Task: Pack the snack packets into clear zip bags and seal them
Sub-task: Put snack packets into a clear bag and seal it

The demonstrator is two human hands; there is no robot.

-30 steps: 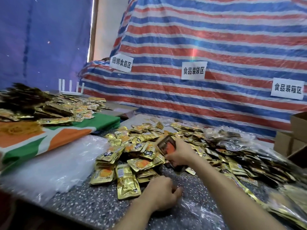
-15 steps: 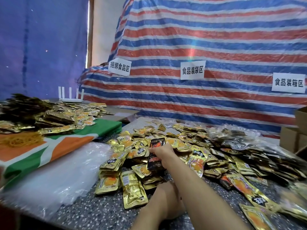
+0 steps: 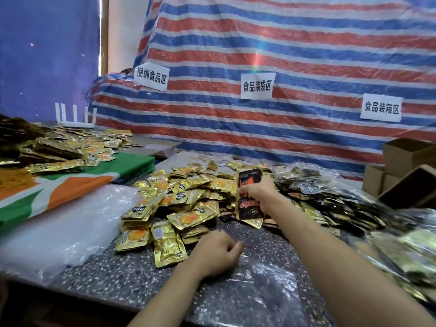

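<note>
A heap of gold snack packets [image 3: 181, 201] covers the middle of the speckled table [image 3: 113, 274]. My right hand [image 3: 258, 193] grips black-and-red snack packets [image 3: 249, 195], held upright above the heap's right side. A clear zip bag [image 3: 264, 286] lies flat on the table near the front. My left hand [image 3: 215, 254] rests at the bag's left edge with fingers curled; whether it pinches the plastic is unclear.
A stack of clear plastic bags [image 3: 54, 234] lies at the left. Filled clear bags of packets [image 3: 330, 197] pile up at the right. Cardboard boxes [image 3: 405, 171] stand far right. A green-orange cloth [image 3: 70, 187] with more packets lies behind left, against a striped tarp [image 3: 259, 43].
My right hand has moved rightward and lifted the black-and-red packets clear of the gold heap. My left hand has stayed near the zip bag's edge.
</note>
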